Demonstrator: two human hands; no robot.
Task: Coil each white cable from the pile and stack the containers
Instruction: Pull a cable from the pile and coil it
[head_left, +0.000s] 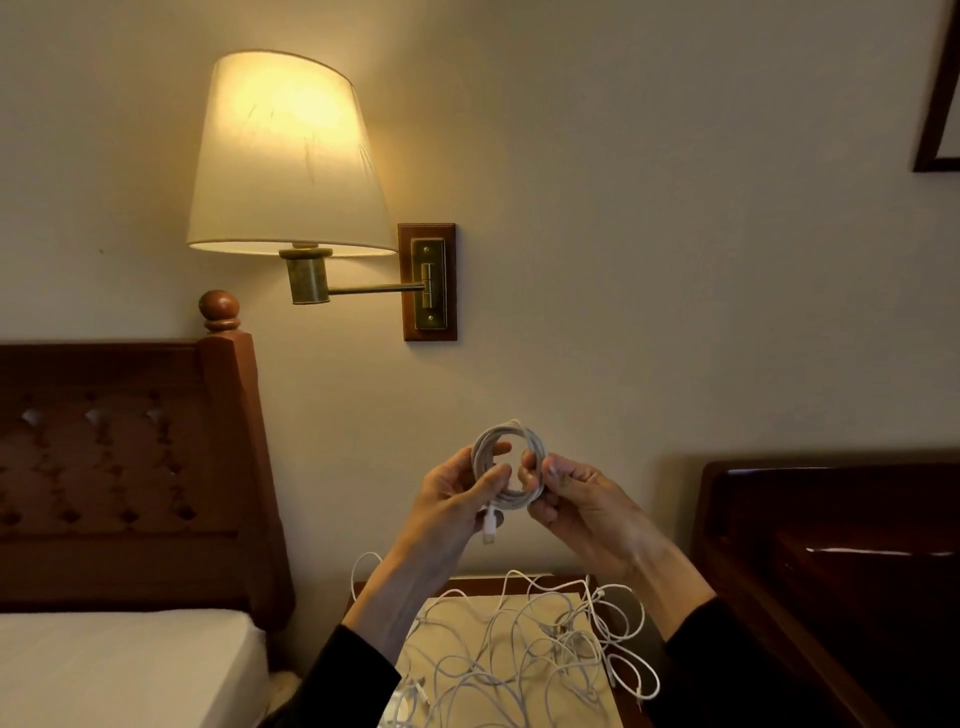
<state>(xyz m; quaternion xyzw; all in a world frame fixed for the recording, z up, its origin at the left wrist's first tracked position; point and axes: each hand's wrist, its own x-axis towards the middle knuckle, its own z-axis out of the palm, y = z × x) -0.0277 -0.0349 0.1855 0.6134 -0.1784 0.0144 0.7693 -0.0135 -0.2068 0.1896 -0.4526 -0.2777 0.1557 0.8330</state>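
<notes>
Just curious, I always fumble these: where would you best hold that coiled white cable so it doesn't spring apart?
Probably by the ring's sides, as now: the left hand and right hand pinch opposite sides of the coiled cable, across all loops. The connector end hangs loose below.

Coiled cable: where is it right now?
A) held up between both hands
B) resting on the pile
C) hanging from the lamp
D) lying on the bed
A: the coiled cable is gripped by the left hand and the right hand, raised in front of the wall, above the pile of loose cables on the nightstand.
</notes>
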